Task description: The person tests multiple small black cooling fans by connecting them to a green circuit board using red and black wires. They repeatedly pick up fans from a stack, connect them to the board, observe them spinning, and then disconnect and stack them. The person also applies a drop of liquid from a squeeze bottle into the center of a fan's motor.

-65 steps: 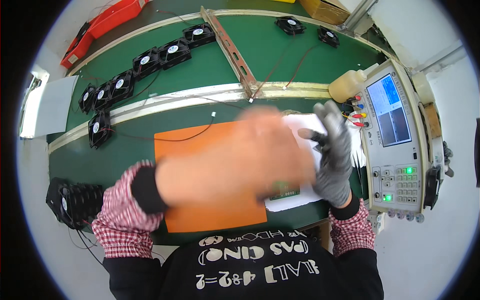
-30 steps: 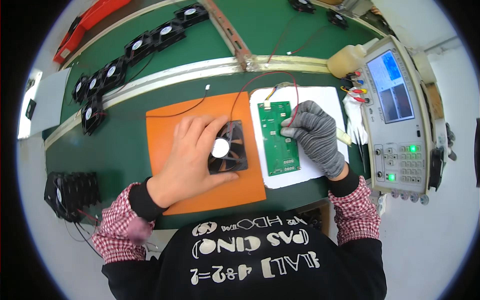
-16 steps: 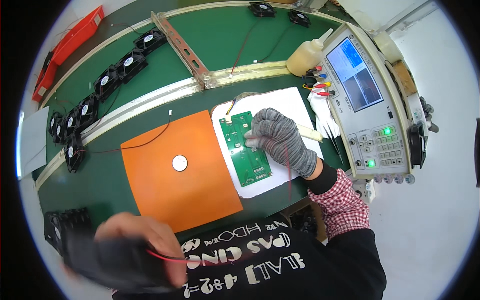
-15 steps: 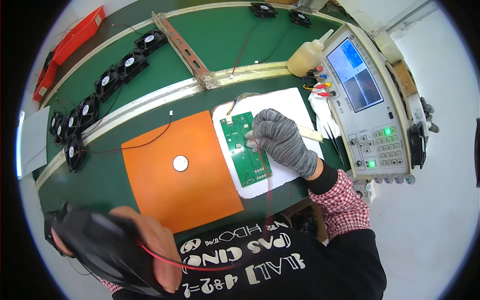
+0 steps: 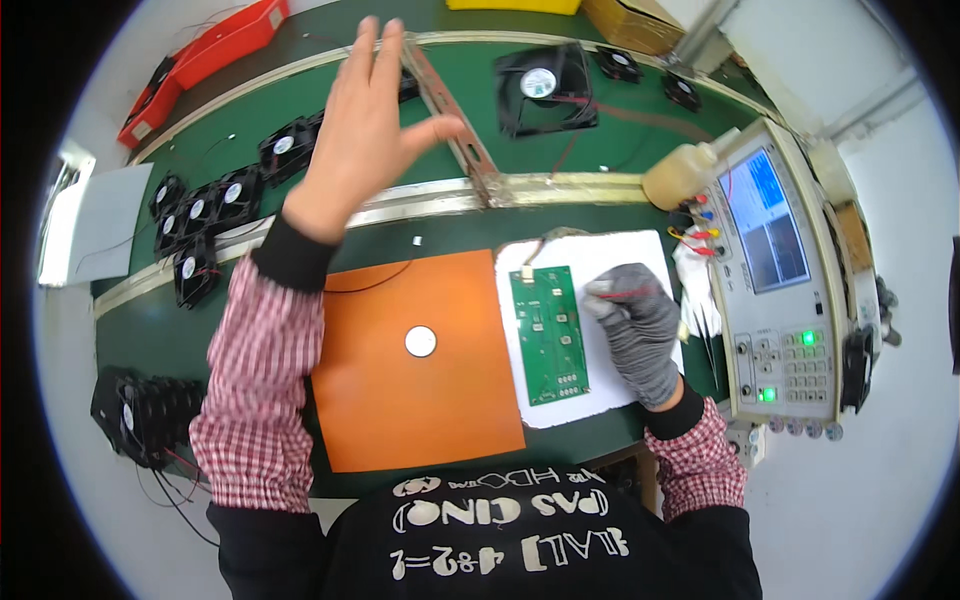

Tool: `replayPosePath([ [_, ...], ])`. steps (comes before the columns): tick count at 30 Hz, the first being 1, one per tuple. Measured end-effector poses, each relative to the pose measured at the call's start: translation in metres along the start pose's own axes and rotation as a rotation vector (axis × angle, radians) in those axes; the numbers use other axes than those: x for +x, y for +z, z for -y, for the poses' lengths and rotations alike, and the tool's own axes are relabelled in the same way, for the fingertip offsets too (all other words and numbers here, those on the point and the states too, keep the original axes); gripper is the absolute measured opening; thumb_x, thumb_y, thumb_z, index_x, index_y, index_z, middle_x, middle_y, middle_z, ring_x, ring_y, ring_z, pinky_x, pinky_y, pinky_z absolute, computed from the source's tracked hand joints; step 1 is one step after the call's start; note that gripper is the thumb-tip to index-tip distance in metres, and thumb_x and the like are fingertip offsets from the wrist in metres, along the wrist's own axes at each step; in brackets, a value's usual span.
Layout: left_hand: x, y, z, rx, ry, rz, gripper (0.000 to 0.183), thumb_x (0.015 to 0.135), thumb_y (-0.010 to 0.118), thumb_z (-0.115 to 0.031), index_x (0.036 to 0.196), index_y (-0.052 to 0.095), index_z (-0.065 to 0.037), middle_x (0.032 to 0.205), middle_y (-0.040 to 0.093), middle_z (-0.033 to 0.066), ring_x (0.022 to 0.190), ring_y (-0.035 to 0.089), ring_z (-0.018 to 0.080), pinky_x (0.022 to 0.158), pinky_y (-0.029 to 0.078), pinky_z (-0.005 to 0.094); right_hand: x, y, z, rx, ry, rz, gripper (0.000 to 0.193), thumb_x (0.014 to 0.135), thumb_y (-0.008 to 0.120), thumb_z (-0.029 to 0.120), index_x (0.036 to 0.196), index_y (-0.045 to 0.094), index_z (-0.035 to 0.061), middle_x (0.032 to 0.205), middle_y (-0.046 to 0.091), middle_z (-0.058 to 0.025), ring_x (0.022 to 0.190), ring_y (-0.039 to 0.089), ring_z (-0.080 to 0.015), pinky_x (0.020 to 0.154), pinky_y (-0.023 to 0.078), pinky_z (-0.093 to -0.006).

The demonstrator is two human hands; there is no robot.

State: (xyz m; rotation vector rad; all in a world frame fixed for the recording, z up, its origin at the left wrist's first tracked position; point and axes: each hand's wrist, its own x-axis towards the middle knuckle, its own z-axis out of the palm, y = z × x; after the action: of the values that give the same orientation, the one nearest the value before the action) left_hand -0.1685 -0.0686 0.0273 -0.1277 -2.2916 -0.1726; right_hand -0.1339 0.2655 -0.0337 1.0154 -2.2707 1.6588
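My bare left hand (image 5: 365, 130) is stretched out over the far left of the bench, fingers extended and holding nothing. To its right, a black square cooling fan (image 5: 545, 90) with a pale round label is at the back of the bench, blurred, its red wire trailing rightward. My right hand (image 5: 632, 325), in a grey knit glove, is closed over the white sheet (image 5: 620, 250), with a thin red wire (image 5: 625, 293) showing at its fingers. Just left of it lies a green circuit board (image 5: 552, 335) with a white plug at its top corner.
An orange mat (image 5: 415, 400) carries a white disc (image 5: 421, 341). Several fans (image 5: 235, 195) stand at the left, and a fan stack (image 5: 145, 415) at lower left. A metal rail (image 5: 450, 110) divides the back. At right are a bottle (image 5: 680, 175), tweezers (image 5: 708, 345) and a tester (image 5: 785, 290).
My left hand has let go of the black fan, once at the lower left and now at the back. My right hand has moved off the circuit board to its right. The view has shifted.
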Motion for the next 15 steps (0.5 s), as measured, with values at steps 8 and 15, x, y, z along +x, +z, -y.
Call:
replayPosePath([
  [8,-0.023,0.001,0.023,-0.148,0.085,0.218,0.068,0.054,0.084,-0.026,0.113,0.057,-0.005,0.101,0.055,0.0133,0.1,0.051,0.0348,0.087,0.042,0.0436,-0.003,-0.007,-0.007,-0.126,-0.088,-0.078,0.054,0.081,0.076,0.008,0.13,0.054,0.0073,0.113,0.057,-0.0097,0.086,0.06,-0.0144,0.073,0.052,-0.0265],
  [15,-0.079,-0.121,-0.128,-0.852,0.946,0.733,0.031,0.082,0.059,-0.014,0.112,0.054,-0.011,0.121,0.051,0.0074,0.119,0.048,0.0308,0.101,0.043,0.0437,0.004,0.007,0.054,-0.137,-0.468,0.583,0.044,0.071,0.07,0.013,0.115,0.066,0.0151,0.107,0.057,-0.0091,0.103,0.058,-0.0333,0.087,0.047,-0.0447],
])
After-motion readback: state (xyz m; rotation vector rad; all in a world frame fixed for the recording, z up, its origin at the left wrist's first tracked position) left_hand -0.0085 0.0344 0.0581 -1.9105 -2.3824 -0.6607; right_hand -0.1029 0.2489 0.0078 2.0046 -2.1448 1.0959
